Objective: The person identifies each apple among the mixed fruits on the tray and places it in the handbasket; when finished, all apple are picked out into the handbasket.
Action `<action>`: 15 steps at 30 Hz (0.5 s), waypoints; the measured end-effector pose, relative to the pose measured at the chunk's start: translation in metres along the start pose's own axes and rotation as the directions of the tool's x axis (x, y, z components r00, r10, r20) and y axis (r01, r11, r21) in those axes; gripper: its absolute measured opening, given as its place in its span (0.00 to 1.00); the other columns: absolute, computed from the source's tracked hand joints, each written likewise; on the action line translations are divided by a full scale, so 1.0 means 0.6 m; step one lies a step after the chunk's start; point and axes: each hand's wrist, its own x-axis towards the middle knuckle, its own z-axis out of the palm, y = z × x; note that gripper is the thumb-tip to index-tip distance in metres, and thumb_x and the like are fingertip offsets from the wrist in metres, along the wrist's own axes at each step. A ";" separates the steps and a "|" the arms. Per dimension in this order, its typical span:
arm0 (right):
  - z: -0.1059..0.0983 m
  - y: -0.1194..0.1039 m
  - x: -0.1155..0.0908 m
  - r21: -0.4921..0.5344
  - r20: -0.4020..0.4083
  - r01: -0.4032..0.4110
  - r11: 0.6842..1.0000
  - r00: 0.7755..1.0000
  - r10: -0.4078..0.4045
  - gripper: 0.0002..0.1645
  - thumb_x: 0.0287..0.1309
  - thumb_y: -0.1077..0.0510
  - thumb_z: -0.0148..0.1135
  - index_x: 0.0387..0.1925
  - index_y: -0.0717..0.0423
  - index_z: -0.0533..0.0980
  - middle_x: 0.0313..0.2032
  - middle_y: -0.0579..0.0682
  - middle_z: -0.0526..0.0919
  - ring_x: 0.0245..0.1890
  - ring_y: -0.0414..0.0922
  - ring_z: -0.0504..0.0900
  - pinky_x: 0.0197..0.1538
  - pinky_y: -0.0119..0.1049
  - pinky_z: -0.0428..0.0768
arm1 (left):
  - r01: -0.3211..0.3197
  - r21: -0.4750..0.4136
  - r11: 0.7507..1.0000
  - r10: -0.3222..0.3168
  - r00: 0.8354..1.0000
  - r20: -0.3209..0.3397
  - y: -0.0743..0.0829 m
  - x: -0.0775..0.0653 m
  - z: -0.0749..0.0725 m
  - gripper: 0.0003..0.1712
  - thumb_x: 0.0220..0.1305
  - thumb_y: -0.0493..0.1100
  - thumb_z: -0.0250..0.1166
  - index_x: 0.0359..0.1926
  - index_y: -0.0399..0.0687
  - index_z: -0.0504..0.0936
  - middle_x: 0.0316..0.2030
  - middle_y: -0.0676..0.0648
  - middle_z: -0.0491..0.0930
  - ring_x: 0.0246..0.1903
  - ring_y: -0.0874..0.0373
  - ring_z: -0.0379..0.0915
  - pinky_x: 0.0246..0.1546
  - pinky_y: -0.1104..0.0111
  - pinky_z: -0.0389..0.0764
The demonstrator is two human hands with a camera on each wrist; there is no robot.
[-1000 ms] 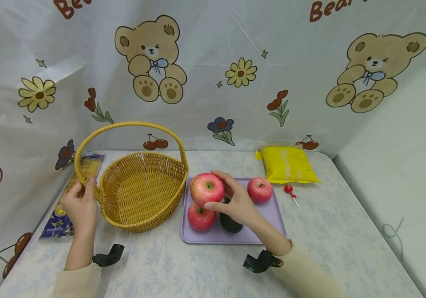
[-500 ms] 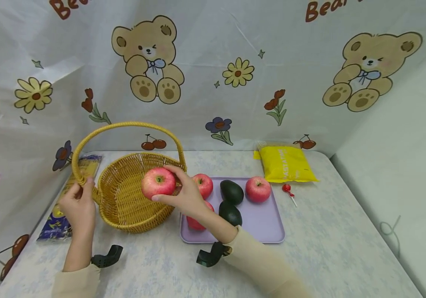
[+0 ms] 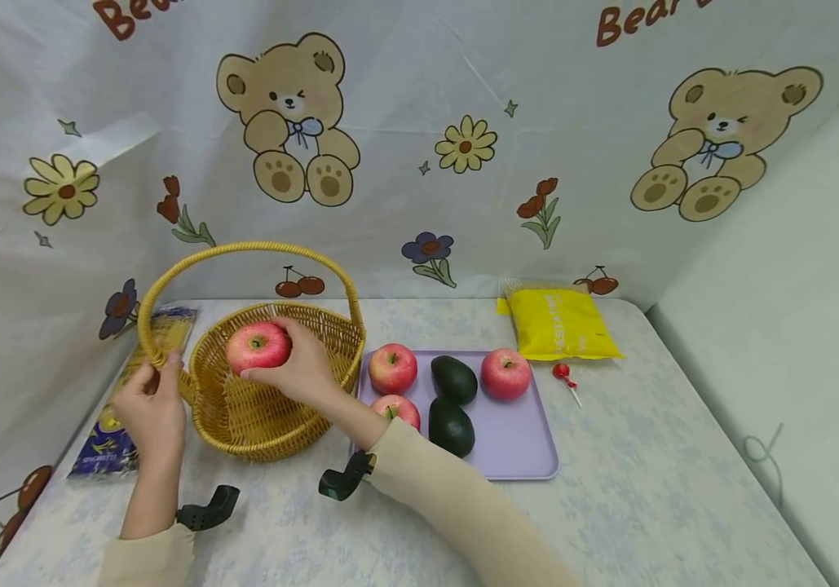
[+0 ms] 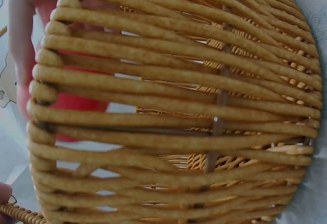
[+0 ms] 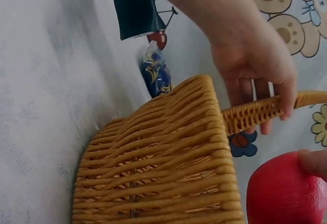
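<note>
A yellow wicker basket (image 3: pixel 272 440) with a tall arched handle (image 3: pixel 258 247) stands on the left of the table. My left hand (image 3: pixel 152 408) pinches the handle's left lower end between thumb and fingers; the right wrist view shows that grip (image 5: pixel 260 104) too. Over the basket's opening, my right hand (image 3: pixel 302 367) holds a red apple (image 3: pixel 258 346), thumb below and fingers behind. In the left wrist view the apple (image 4: pixel 82 101) shows red through the basket's woven side (image 4: pixel 153 91). Below the apple, the visible basket floor is bare wicker.
Right of the basket, a lilac tray (image 3: pixel 514 448) bears a few apples (image 3: pixel 393 368) and two avocados (image 3: pixel 452 426). Behind it lie a yellow packet (image 3: pixel 562 324) and a red lollipop (image 3: pixel 564 374). A spaghetti bag (image 3: pixel 107 444) lies left of the basket.
My right hand has carried the apple leftward from above the tray to over the basket. The left hand keeps its hold on the handle, and the basket has stayed in place.
</note>
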 end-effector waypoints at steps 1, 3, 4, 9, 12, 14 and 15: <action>0.006 -0.001 0.005 -0.020 -0.001 -0.012 1.000 1.000 0.012 0.49 0.42 0.48 0.80 0.67 0.46 0.68 0.60 0.44 0.76 0.59 0.40 0.75 0.57 0.32 0.75 | -0.003 0.003 1.000 0.003 1.000 0.000 0.000 0.000 0.000 0.20 0.66 0.49 0.64 0.46 0.35 0.86 0.26 0.76 0.75 0.30 0.75 0.73 0.30 0.85 0.70; 0.018 -0.003 0.015 -0.058 -0.011 -0.030 0.998 0.999 0.030 0.50 0.41 0.47 0.80 0.67 0.47 0.68 0.61 0.44 0.76 0.60 0.41 0.74 0.58 0.32 0.75 | -0.006 0.001 1.000 0.006 1.000 0.002 0.000 0.001 0.001 0.20 0.66 0.49 0.64 0.46 0.35 0.86 0.26 0.76 0.75 0.31 0.75 0.73 0.30 0.85 0.70; 0.024 -0.003 0.020 -0.078 -0.019 -0.038 0.996 0.999 0.037 0.50 0.41 0.46 0.80 0.67 0.47 0.69 0.60 0.43 0.76 0.60 0.40 0.74 0.57 0.32 0.74 | -0.005 0.000 1.000 0.005 1.000 0.004 0.000 0.001 0.001 0.20 0.66 0.49 0.64 0.47 0.36 0.86 0.27 0.76 0.75 0.31 0.76 0.73 0.31 0.85 0.71; 0.053 0.003 0.040 -0.094 -0.069 -0.074 0.993 0.995 0.068 0.48 0.39 0.46 0.81 0.64 0.49 0.70 0.57 0.44 0.79 0.57 0.40 0.76 0.54 0.28 0.75 | 0.002 -0.013 1.000 -0.002 1.000 0.003 0.000 0.000 0.001 0.19 0.66 0.48 0.64 0.49 0.38 0.86 0.28 0.76 0.76 0.33 0.77 0.74 0.34 0.85 0.72; 0.067 0.009 0.046 -0.134 -0.097 -0.092 0.987 0.992 0.079 0.47 0.40 0.45 0.81 0.63 0.49 0.71 0.56 0.43 0.80 0.56 0.40 0.76 0.53 0.28 0.75 | -0.009 -0.015 1.000 0.009 1.000 0.000 0.000 -0.001 0.000 0.20 0.66 0.48 0.64 0.49 0.37 0.86 0.28 0.76 0.75 0.32 0.78 0.74 0.34 0.84 0.72; 0.075 0.013 0.049 -0.199 -0.112 -0.101 0.975 0.991 0.079 0.47 0.39 0.43 0.80 0.63 0.48 0.72 0.55 0.42 0.80 0.55 0.40 0.76 0.52 0.27 0.74 | -0.018 -0.015 1.000 0.018 1.000 -0.004 0.000 -0.002 0.000 0.19 0.66 0.48 0.65 0.48 0.36 0.86 0.27 0.77 0.75 0.32 0.78 0.74 0.33 0.85 0.71; 0.078 0.015 0.050 -0.238 -0.116 -0.105 0.966 0.990 0.079 0.47 0.39 0.41 0.80 0.63 0.47 0.72 0.55 0.41 0.80 0.54 0.39 0.75 0.52 0.27 0.73 | -0.018 -0.017 1.000 0.018 1.000 -0.006 0.000 -0.003 -0.001 0.19 0.65 0.47 0.65 0.48 0.36 0.86 0.27 0.78 0.75 0.31 0.78 0.74 0.33 0.85 0.71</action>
